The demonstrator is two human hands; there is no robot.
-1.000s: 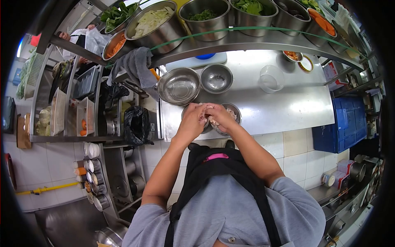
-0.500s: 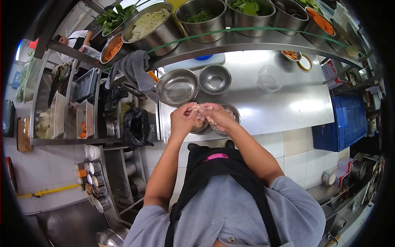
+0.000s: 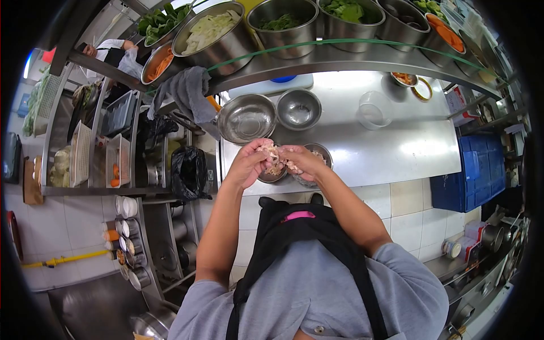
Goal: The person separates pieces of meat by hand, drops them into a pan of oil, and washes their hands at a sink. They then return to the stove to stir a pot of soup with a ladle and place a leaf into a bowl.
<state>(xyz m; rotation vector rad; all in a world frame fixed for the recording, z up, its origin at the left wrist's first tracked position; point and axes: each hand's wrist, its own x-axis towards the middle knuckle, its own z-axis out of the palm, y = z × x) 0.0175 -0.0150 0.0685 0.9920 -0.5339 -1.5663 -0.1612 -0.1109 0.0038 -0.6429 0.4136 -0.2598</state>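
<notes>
My left hand (image 3: 247, 163) is closed around pale pink raw meat (image 3: 268, 151), which shows between thumb and fingers. Beside it, my right hand (image 3: 306, 162) pinches more of the same meat, and a piece hangs below its fingertips. Both hands are over a metal bowl (image 3: 272, 177) with meat in it, at the table's near edge. A second metal bowl (image 3: 325, 153) stands partly hidden behind my right hand. What it holds is hard to make out.
A large steel bowl (image 3: 247, 118) and a smaller one (image 3: 298, 109) stand beyond my hands. A clear plastic tub (image 3: 374, 111) sits on the steel table (image 3: 408, 153). Overhead, a shelf (image 3: 351, 56) carries vegetable containers. A blue bin (image 3: 468, 173) is at right; another person (image 3: 113, 54) is far left.
My hands have drawn slightly apart, with my left hand shifting left and turning. More of the pink meat shows between them. The far person's arm has moved.
</notes>
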